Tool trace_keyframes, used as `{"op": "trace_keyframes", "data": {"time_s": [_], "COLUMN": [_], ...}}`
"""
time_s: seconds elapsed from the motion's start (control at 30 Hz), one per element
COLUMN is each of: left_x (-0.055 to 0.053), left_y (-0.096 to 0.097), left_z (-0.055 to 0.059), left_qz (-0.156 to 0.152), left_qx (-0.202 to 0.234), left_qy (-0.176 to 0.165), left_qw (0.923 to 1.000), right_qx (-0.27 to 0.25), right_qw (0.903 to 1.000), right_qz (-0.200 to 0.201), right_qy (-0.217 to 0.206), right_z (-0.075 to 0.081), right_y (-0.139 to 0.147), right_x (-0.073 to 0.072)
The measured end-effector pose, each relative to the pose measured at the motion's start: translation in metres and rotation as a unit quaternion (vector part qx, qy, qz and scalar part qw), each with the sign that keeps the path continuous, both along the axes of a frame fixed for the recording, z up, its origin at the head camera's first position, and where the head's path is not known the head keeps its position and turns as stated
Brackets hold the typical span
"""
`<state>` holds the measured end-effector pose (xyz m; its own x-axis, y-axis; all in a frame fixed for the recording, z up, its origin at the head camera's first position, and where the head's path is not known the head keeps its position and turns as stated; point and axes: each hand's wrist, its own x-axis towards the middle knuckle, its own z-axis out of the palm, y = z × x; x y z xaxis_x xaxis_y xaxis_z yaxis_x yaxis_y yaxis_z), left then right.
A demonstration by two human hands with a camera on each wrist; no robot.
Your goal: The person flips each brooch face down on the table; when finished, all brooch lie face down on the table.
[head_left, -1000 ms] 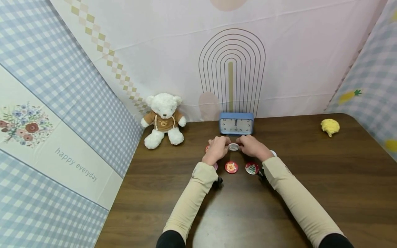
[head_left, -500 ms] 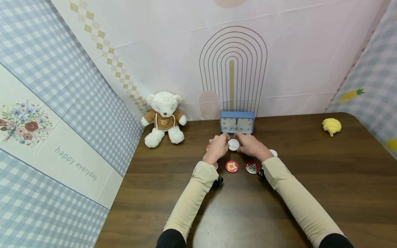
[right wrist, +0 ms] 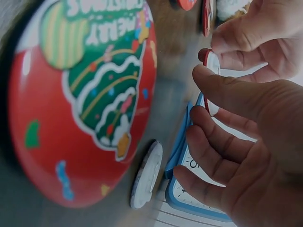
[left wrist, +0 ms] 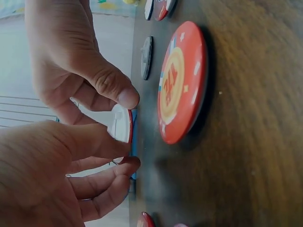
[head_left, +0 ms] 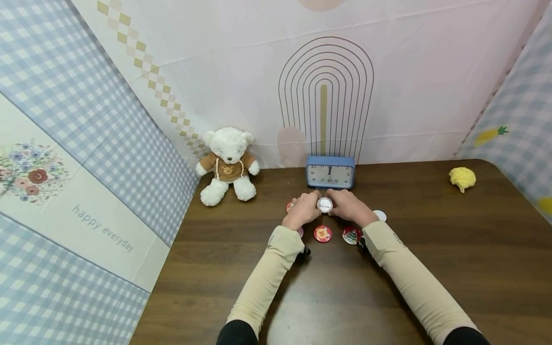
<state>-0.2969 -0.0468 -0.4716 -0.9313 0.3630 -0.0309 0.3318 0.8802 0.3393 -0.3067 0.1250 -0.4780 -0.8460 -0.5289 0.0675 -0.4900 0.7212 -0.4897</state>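
Both hands hold a round pin-back button badge (head_left: 325, 205) between them, its white back turned up and a red edge showing in the wrist views. My left hand (head_left: 304, 209) pinches one side with thumb and fingers. From the other side, my right hand (head_left: 348, 207) grips it, thumb (right wrist: 227, 90) along the rim. Nearest me lie a red badge (head_left: 322, 234) with a gold design and a Christmas-tree badge (head_left: 351, 235). Beside the right wrist, a white-backed badge (head_left: 380, 215) lies face down. Left of the left hand, a red badge (head_left: 289, 207) is mostly covered.
A blue clock (head_left: 330, 172) stands just behind the hands. To the left sits a white teddy bear (head_left: 230, 165) in a brown hoodie. A yellow yarn-like item (head_left: 462, 179) lies far right on the brown table (head_left: 431, 249). A pink badge (head_left: 300, 232) is partly hidden by the left wrist.
The held badge has tilted, first showing its white back more fully, then changing angle again. Both hands have shifted slightly, lifting toward the clock and then coming back down.
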Motion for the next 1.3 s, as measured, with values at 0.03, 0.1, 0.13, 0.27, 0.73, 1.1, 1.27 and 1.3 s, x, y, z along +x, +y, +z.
{"op": "trace_keyframes", "data": {"time_s": [0.03, 0.1, 0.13, 0.27, 0.73, 1.1, 1.27, 1.3], "left_x": [0.0, -0.001, -0.001, -0.002, -0.002, 0.003, 0.006, 0.006], "left_y": [0.0, 0.001, 0.001, 0.003, 0.005, -0.008, -0.017, -0.019], "left_z": [-0.001, -0.003, -0.003, -0.006, -0.004, -0.008, -0.008, -0.008], "left_qz": [-0.003, -0.007, -0.008, -0.008, -0.014, -0.006, -0.002, -0.001], "left_qx": [-0.001, -0.002, -0.002, -0.011, -0.056, -0.05, -0.045, -0.043], "left_qy": [-0.004, -0.011, -0.013, -0.017, -0.017, -0.002, 0.01, 0.011], "left_qw": [1.0, 0.9999, 0.9999, 0.9998, 0.9982, 0.9987, 0.999, 0.999], "right_qx": [0.002, 0.008, 0.013, 0.035, 0.087, 0.101, 0.099, 0.1], "right_qw": [1.0, 0.9999, 0.9998, 0.9989, 0.9953, 0.9942, 0.9948, 0.9948], "right_qz": [0.001, 0.004, 0.008, 0.013, 0.016, 0.008, 0.002, 0.002], "right_qy": [-0.005, -0.014, -0.016, -0.029, -0.039, -0.038, -0.022, -0.02], "right_z": [-0.001, -0.003, -0.003, -0.005, -0.001, 0.0, 0.003, 0.003], "right_y": [0.0, 0.0, 0.0, -0.001, -0.003, -0.011, -0.019, -0.021], "right_x": [-0.001, -0.002, -0.003, -0.004, -0.006, -0.005, -0.004, -0.003]}}
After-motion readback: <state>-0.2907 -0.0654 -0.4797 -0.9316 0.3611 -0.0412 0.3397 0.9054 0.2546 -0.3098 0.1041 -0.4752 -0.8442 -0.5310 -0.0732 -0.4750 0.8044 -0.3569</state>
